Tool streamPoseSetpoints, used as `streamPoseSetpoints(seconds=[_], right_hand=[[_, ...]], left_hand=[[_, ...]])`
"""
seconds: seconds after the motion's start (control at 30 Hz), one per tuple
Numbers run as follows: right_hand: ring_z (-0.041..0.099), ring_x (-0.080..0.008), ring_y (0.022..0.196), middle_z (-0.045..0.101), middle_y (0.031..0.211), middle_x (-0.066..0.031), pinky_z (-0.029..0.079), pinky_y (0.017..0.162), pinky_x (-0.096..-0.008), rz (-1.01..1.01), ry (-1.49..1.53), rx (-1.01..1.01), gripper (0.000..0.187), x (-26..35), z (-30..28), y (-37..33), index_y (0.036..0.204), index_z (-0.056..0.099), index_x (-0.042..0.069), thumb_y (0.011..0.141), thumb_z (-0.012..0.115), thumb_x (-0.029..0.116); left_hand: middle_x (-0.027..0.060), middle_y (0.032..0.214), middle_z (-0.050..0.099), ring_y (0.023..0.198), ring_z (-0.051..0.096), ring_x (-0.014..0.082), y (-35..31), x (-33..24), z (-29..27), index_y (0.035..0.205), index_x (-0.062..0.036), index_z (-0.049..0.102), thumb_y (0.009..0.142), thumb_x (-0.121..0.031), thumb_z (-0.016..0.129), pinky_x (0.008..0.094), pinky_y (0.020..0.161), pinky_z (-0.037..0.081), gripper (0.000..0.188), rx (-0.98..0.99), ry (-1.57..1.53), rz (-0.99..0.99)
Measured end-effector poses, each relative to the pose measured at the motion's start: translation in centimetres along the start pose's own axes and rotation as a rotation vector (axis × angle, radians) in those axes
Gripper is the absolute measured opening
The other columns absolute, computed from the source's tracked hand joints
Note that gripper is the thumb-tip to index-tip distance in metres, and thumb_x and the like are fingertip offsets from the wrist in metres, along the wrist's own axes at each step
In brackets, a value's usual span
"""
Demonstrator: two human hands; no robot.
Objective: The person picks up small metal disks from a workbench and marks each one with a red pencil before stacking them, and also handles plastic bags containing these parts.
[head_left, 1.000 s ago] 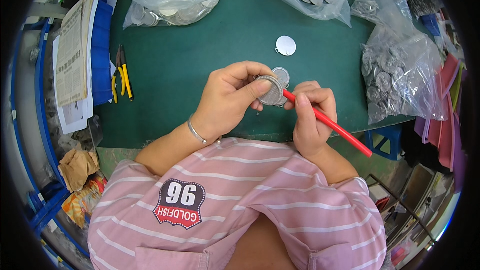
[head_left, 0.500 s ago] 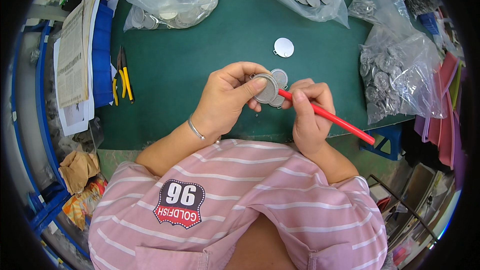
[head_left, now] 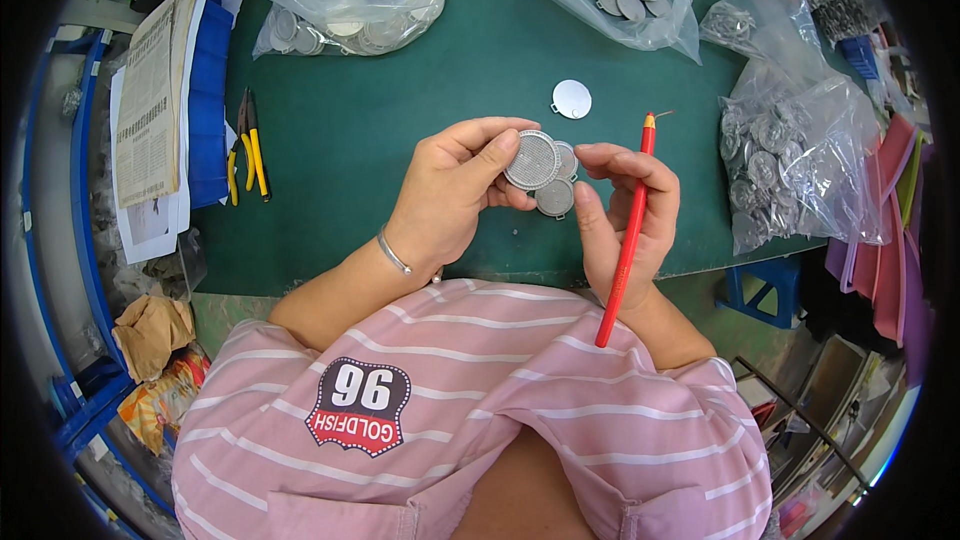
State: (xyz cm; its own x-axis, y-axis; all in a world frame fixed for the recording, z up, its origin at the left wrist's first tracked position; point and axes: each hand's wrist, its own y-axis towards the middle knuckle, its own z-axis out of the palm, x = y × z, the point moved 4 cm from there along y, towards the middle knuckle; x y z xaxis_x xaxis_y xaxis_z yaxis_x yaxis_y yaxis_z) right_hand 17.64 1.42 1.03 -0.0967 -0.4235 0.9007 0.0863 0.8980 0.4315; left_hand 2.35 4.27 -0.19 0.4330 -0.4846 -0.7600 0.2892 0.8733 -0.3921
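Between thumb and fingers, my left hand [head_left: 440, 185] pinches a round grey metal disc [head_left: 531, 160] with a raised ribbed rim, its textured face up. My right hand [head_left: 657, 202] holds a long red marking pencil [head_left: 627, 240], tip pointing away from me and a thin thread at that end. Its thumb and fingertips reach toward two smaller grey discs just right of the held one: a lower disc [head_left: 554, 198] and an upper disc [head_left: 568, 160], partly covered. Farther off, a shiny pale disc [head_left: 571, 99] with a small side loop lies on the green tabletop [head_left: 360, 130].
Clear bags of metal discs stand at the back, a large bag [head_left: 350, 0] left and a smaller bag [head_left: 625, 5] right. Another parts bag [head_left: 775, 155] lies right. Yellow-handled pliers [head_left: 248, 155] rest left, beside a blue bin [head_left: 208, 110] with papers. A blue stool [head_left: 765, 290] stands below right.
The red pencil has swung from pointing at the held disc to pointing away from me. My right hand has opened out somewhat, and the held disc now lies flatter, face up.
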Motion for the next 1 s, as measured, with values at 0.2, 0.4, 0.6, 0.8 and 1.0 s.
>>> streamPoseSetpoints(seconds=[0.2,0.4,0.6,0.8,1.0], right_hand=[[0.056,-0.0219,0.098,0.057,0.106,-0.0167,0.044,0.085,-0.0308,0.022,-0.002,0.069,0.035,0.2,0.5,0.2,0.105,0.044,0.0,0.075,0.06,-0.01],[0.058,-0.0209,0.095,0.059,0.102,-0.0155,0.046,0.083,-0.0299,0.093,-0.014,0.089,0.029,-0.5,0.6,-0.1,0.1,0.047,-0.001,0.076,0.061,-0.008],[0.06,-0.0131,0.072,0.057,0.086,-0.0088,0.051,0.064,-0.0246,0.329,0.151,-0.06,0.014,-0.3,0.2,0.1,0.097,0.047,-0.001,0.086,0.055,0.002],[0.06,-0.0153,0.069,0.057,0.086,-0.0112,0.052,0.064,-0.0267,0.507,0.458,-0.103,0.011,-1.5,0.0,-0.3,0.098,0.044,0.0,0.089,0.049,0.004],[0.059,-0.0151,0.072,0.057,0.088,-0.0106,0.052,0.067,-0.0267,0.516,0.409,-0.103,0.011,-1.4,0.0,-0.4,0.098,0.043,0.001,0.089,0.048,0.004]], left_hand=[[0.009,0.084,0.062,0.063,0.06,0.011,0.1,0.1,0.1,0.11,0.0036,0.054,0.093,-0.024,0.044,0.0281,0.064,0.054,0.034,0.031,-0.019,-0.036],[0.0086,0.083,0.061,0.063,0.059,0.0104,0.1,0.1,0.1,0.11,0.0038,0.054,0.094,-0.028,0.043,0.028,0.064,0.054,0.038,0.051,0.028,-0.048],[0.0079,0.079,0.06,0.061,0.058,0.01,0.2,1.2,-0.3,0.095,0.0028,0.059,0.09,-0.026,0.052,0.0273,0.062,0.053,0.03,0.029,0.071,-0.078],[0.0059,0.074,0.059,0.061,0.058,0.0099,0.1,1.0,-0.2,0.093,0.0042,0.059,0.087,-0.018,0.057,0.0227,0.06,0.051,0.023,0.006,0.05,-0.082],[0.0076,0.078,0.06,0.063,0.059,0.0108,0.0,0.9,-0.2,0.093,0.0049,0.059,0.086,-0.014,0.058,0.023,0.061,0.051,0.02,0.011,0.051,-0.065]])
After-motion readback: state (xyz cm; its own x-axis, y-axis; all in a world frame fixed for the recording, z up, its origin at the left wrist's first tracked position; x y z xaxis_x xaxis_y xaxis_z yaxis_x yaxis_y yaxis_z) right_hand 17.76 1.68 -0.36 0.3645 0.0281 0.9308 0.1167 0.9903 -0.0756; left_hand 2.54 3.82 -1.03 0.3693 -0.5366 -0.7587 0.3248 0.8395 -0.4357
